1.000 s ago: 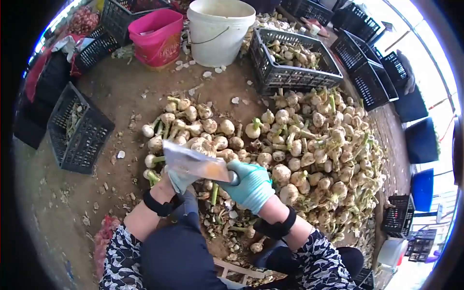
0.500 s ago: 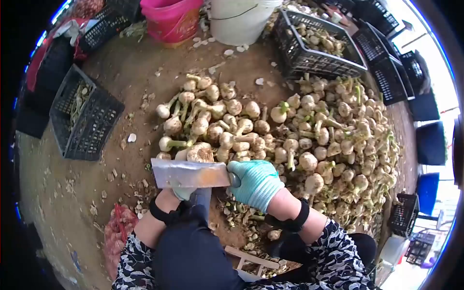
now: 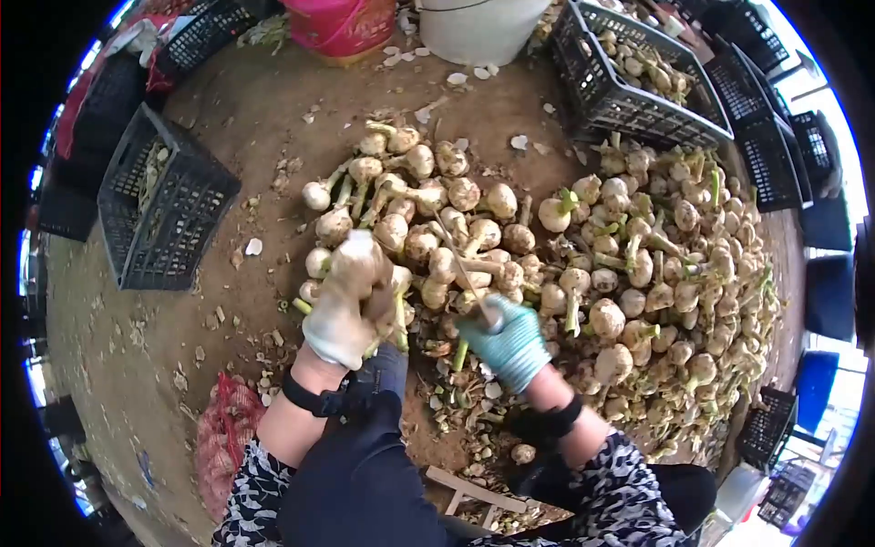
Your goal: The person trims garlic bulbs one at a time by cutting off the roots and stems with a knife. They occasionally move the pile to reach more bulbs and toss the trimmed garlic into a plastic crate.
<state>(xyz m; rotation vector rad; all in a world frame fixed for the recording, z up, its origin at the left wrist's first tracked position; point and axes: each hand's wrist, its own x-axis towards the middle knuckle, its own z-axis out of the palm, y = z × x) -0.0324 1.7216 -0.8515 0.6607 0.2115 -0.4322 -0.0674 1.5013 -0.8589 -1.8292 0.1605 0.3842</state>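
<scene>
My left hand (image 3: 337,319), in a pale, soiled glove, is blurred and appears closed round a pale bulb (image 3: 377,305). A greenish stem (image 3: 400,321) hangs on the right of that hand. My right hand (image 3: 510,345), in a mint-green knitted glove, grips the handle of a cleaver (image 3: 464,266). The blade is turned nearly edge-on, slanting up and left over the bulbs. In front of both hands lies a group of dirty round bulbs (image 3: 464,193) with cut stems. It joins a larger heap of bulbs (image 3: 685,273) on the right.
A black crate (image 3: 167,205) stands at left and another crate (image 3: 638,91) holding bulbs at upper right. Pink (image 3: 342,25) and white (image 3: 476,32) buckets stand behind. A red mesh sack (image 3: 228,438) lies beside my left leg. Trimmings (image 3: 469,401) and a wooden frame (image 3: 474,485) are between my legs.
My right hand has moved right and slightly down, and the cleaver has turned from broadside to edge-on. My left hand, earlier mostly behind the blade, has come into view.
</scene>
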